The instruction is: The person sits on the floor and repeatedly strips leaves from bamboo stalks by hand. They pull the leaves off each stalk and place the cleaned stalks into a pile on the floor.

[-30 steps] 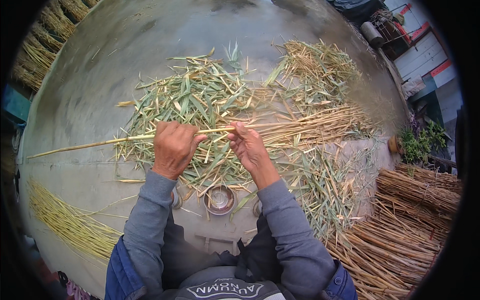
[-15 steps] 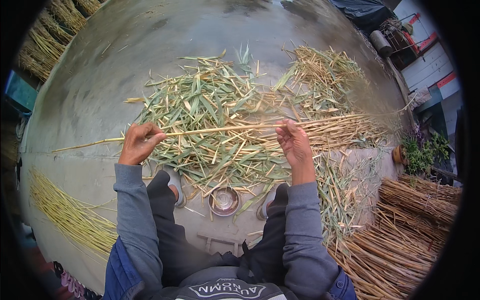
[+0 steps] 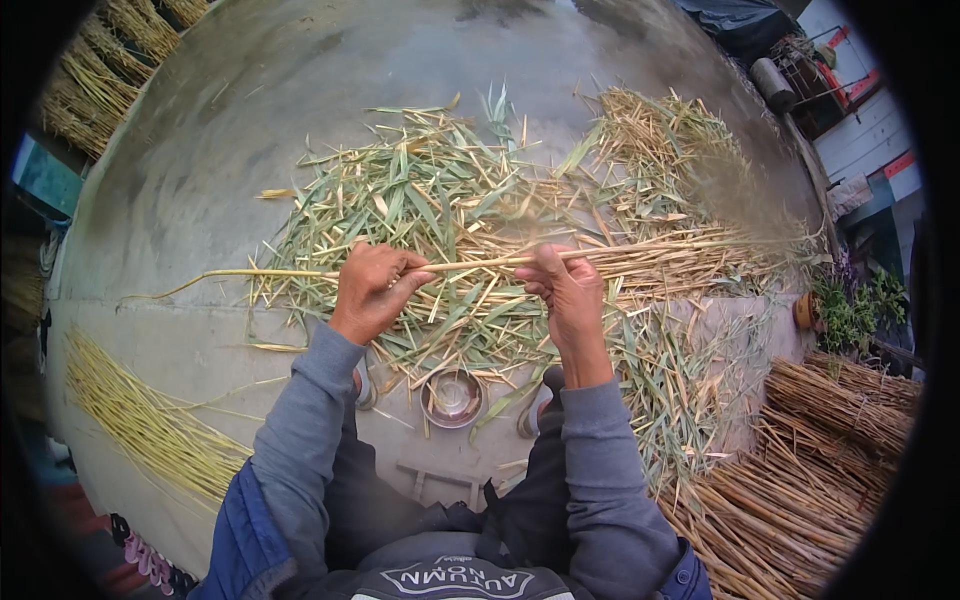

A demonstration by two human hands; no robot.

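- Both hands have drawn back toward each other along the stalk since the earlier frame, where they stood well apart; the left hand has moved rightward and the right hand leftward.
- At far left, a bundle of stripped yellow stems lies on the concrete floor, well apart from the hands.
- Next, the long pale stalk pokes its bare thin end out to the left, held level over the heap of green leaves.
- Left hand: fingers curled shut round the stalk in a fist-like grip.
- Between the knees, a small metal bowl sits on the floor.
- Right hand: fingers and thumb pinched on the stalk where its leafy, bushy part begins.
- At right lie brown stem bundles.
- Judged from this, the step in hand is stripping leaves off the stalk; the next pull would call for a firm left anchor while the right slides outward, pinching tight enough to shear the leaves without snapping the stem.
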